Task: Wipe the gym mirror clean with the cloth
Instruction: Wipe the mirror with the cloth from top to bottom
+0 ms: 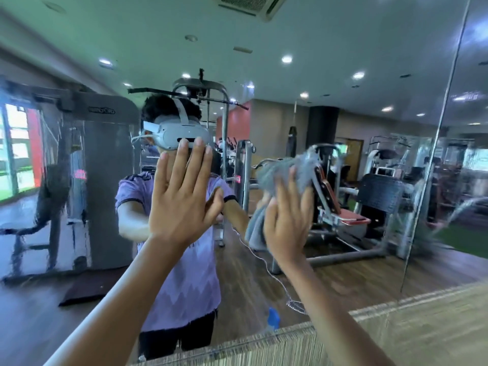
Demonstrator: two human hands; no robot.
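grey terry cloth (284, 171) sits a little right of the frame's centre, bunched under your right hand (287, 220), with one loose end hanging down to the lower left of the palm. that hand presses the cloth flat against the mirror (343, 62), fingers spread over the fabric rather than curled round it, so the cloth looks pinned by the palm and fingertips; it is blurred, so you cannot tell how firmly the fingers grip. your left hand (182, 196) is at the centre of the frame, flat and spread wide with all fingers apart, palm to the glass, holding nothing. the two hands are near each other but not touching. the mirror fills almost the whole view, and a vertical seam (435, 143) between panels runs down the right side of the frame. smeared, streaky patches show on the glass at the left of the frame and again at the far right, beyond the seam. along the bottom edge of the frame a pale woven-looking ledge (396, 336) runs under the glass. at the bottom centre, just above that ledge, a blue bottle (273, 319) shows, soft and indistinct. gym machines (343, 196) are reflected behind your hands.
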